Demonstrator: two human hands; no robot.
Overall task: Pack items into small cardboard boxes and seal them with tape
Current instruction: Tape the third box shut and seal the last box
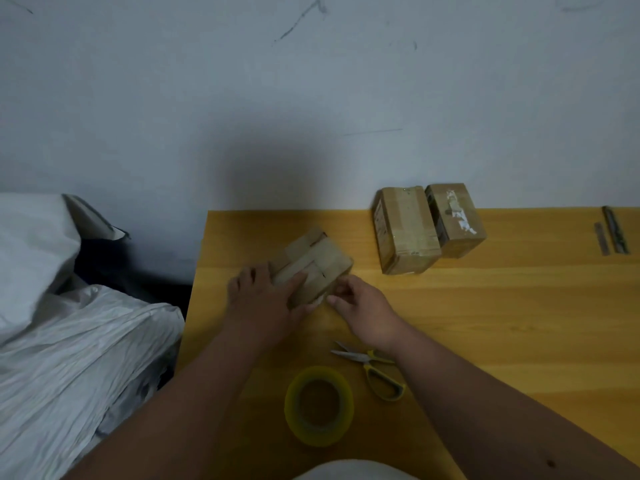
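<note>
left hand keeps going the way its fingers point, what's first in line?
The cardboard box: the left hand already lies on its near side, fingers pointing up-right along the taped top. Beyond it, probably bare table.

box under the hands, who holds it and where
Left hand presses flat on the box top; right hand pinches its near right corner, apparently at tape.

No legible text, labels or numbers anywhere
</note>
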